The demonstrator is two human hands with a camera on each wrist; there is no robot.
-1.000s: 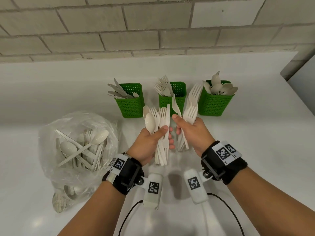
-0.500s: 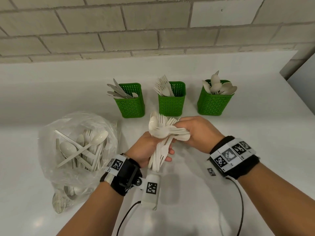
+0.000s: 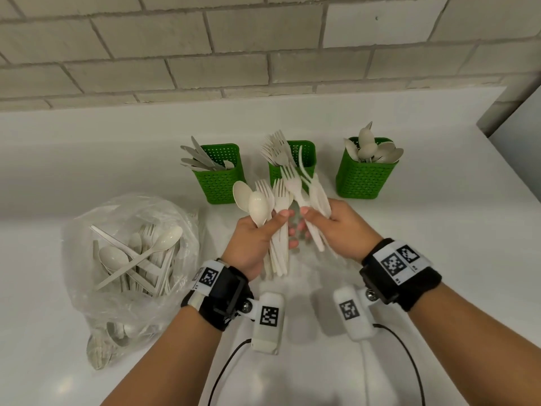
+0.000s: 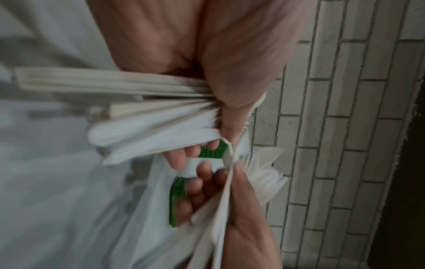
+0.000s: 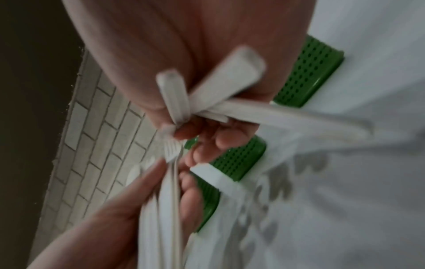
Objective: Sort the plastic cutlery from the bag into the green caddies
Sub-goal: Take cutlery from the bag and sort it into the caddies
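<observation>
My left hand [image 3: 278, 227] grips a mixed bundle of cream spoons and forks [image 3: 263, 203], heads up, in front of the caddies. Just to its right, my right hand [image 3: 313, 221] pinches several forks [image 3: 307, 189], tines up, close to the middle caddy. Three green caddies stand in a row: the left caddy [image 3: 222, 183] holds knives, the middle caddy [image 3: 304, 153] forks, the right caddy [image 3: 366, 180] spoons. In the left wrist view the bundle's handles [image 4: 149, 109] fan out from my fist. The right wrist view shows fork handles [image 5: 216, 91] crossing in my fingers.
A clear plastic bag [image 3: 128, 259] with more spoons, forks and knives lies on the white counter [image 3: 453, 244] at the left. A brick wall [image 3: 263, 54] rises behind the caddies. Wrist-camera cables trail along the counter below my forearms.
Half a second ago my right hand reached across the left hand's bundle. It has since drawn back to the right with several forks held upright. The left hand stayed in place.
</observation>
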